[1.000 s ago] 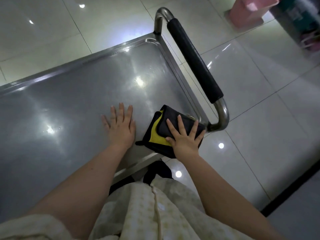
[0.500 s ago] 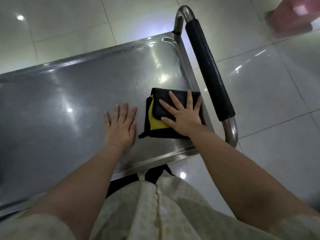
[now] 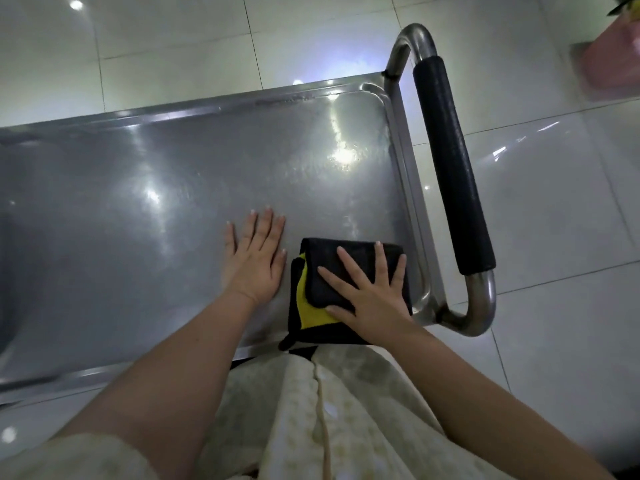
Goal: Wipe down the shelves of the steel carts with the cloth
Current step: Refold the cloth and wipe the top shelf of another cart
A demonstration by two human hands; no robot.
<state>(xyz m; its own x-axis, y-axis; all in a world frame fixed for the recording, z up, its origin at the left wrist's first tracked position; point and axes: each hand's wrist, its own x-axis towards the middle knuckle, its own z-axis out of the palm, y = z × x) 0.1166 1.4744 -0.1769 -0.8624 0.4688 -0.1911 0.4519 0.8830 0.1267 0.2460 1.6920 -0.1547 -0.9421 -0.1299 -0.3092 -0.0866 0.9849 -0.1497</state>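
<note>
Under the flat right hand (image 3: 372, 296) lies the cloth (image 3: 311, 306), pressed down to rub; beside it, the flat left hand (image 3: 254, 259) steadies the shelf (image 3: 138, 188).

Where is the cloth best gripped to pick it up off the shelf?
Probably pinch the cloth by its left edge, coming from the left: its folded layers, yellow showing, lie open there over bare shelf. Its right edge sits close to the raised rim, and the right hand lies flat on top.
</note>
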